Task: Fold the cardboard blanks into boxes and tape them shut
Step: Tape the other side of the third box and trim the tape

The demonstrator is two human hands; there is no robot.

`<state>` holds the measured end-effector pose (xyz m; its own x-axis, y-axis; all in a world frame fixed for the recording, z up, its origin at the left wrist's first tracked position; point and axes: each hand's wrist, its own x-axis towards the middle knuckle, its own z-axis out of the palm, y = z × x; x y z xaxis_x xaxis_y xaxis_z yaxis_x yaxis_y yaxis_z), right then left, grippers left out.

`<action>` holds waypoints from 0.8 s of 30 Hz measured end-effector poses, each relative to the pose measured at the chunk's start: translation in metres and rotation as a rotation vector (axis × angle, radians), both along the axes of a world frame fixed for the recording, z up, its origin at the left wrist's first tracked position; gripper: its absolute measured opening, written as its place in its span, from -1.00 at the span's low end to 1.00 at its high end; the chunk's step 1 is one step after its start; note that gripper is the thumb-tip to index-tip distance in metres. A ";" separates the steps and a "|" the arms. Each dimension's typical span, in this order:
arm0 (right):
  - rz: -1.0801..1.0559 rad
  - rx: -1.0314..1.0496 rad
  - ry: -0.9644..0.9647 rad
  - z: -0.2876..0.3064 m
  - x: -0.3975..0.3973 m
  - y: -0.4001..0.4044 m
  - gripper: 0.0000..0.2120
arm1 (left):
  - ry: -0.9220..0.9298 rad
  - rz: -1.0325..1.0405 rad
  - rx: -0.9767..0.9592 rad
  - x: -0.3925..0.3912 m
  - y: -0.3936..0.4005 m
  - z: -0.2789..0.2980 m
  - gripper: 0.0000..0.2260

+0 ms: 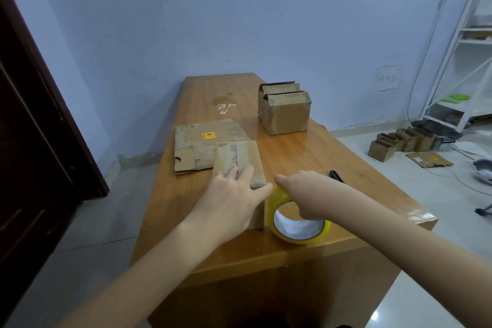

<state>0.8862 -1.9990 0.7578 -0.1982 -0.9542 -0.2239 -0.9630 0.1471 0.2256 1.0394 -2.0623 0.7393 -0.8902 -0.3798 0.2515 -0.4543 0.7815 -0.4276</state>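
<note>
Left hand [234,194] flat on the closed box [239,165], fingers [243,174] straight, seemingly pinning the flaps for taping; right hand [306,194] curled over the yellow tape roll [298,224] just right of those fingers (tape end not discernible); flat blanks [197,146] beyond the fingertips on the tabletop [306,165]; finished box [286,109] farther off.

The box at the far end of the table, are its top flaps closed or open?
Open. The far box stands upright on the table with its corrugated top flaps sticking up; no tape over the top shows.
</note>
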 end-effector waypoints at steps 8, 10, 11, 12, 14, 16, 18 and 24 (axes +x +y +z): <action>0.040 -0.107 -0.468 -0.007 -0.027 0.017 -0.36 | -0.110 0.042 -0.002 -0.007 0.003 0.000 -0.62; 0.054 -0.145 -0.659 -0.008 -0.033 0.026 -0.26 | -0.107 0.061 0.009 -0.010 0.006 0.001 -0.63; 0.059 -0.184 -0.720 -0.010 -0.035 0.029 -0.26 | -0.101 0.069 0.014 -0.011 0.007 0.001 -0.62; 0.063 -0.228 -0.749 -0.013 -0.037 0.033 -0.30 | -0.095 0.074 0.020 -0.012 0.007 0.001 -0.62; 0.061 -0.310 -0.709 -0.020 -0.043 0.038 -0.38 | -0.077 0.067 0.018 -0.011 0.007 0.001 -0.62; 0.030 -0.354 -0.675 -0.030 -0.051 0.042 -0.40 | -0.079 0.057 -0.004 -0.010 0.006 -0.001 -0.61; -0.010 -0.346 -0.716 -0.037 -0.056 0.045 -0.35 | -0.097 0.032 -0.030 -0.007 0.004 -0.003 -0.55; -0.043 -0.281 -0.764 -0.049 -0.070 0.054 -0.16 | -0.080 0.000 -0.051 -0.007 -0.001 -0.002 -0.52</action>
